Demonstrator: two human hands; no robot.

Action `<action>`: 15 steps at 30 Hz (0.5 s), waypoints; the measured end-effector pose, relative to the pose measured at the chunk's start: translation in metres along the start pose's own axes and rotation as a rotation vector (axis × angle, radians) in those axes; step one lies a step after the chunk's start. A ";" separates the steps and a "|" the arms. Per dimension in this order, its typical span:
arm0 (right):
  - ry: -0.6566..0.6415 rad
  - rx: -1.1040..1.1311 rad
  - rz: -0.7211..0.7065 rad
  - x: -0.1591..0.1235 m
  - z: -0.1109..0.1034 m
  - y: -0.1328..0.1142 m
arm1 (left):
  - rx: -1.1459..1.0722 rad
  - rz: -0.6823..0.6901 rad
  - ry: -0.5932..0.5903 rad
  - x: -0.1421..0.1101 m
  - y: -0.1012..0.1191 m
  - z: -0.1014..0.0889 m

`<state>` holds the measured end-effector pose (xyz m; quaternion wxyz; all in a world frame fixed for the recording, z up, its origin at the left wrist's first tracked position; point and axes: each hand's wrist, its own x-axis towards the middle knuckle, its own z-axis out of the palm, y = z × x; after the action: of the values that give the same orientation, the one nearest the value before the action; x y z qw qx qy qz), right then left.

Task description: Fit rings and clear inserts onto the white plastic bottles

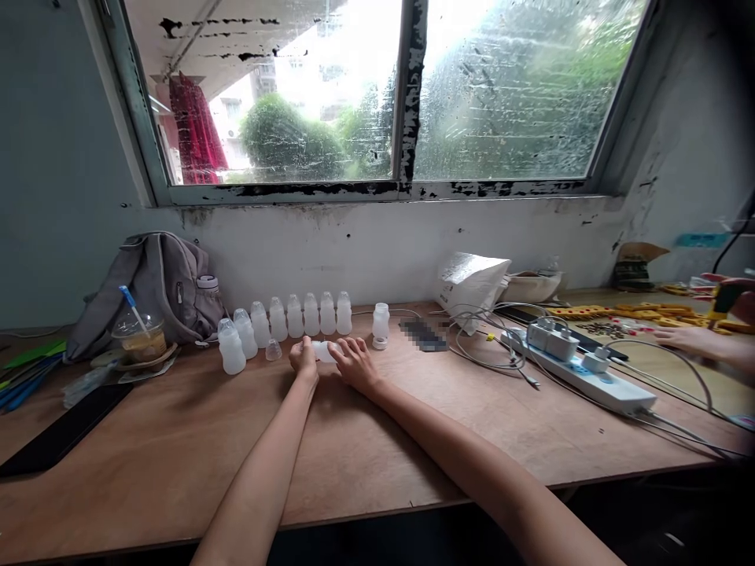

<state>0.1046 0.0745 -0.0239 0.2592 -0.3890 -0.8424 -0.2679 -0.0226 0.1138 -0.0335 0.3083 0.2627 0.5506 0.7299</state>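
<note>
A translucent white baby bottle point(322, 351) lies on its side between my two hands, low over the wooden table. My left hand point(303, 358) is closed around its left end. On the other end, the fingers of my right hand point(356, 365) are bent over it, and they hide part of it. A small clear bottle cap point(273, 350) stands just left of my left hand. Behind it, a row of several capped baby bottles point(295, 317) stands upright. To the right of my right hand is an uncapped baby bottle point(381, 322), upright with a clear ring-like piece at its foot.
A grey backpack point(159, 275), an iced drink cup point(140, 338) and a black flat slab point(64, 428) are on the left. Right of me lie tangled cables point(489, 346), a power strip point(590, 377) and a white bag point(472, 287). Another person's hand point(687, 342) is at far right.
</note>
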 end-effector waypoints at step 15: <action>0.065 0.262 0.041 0.002 0.012 0.002 | 0.200 0.205 0.068 -0.004 0.013 -0.013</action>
<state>0.1028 0.0840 -0.0307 0.3406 -0.3602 -0.8531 -0.1627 -0.0316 0.1003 -0.0248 0.1854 0.3221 0.6011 0.7075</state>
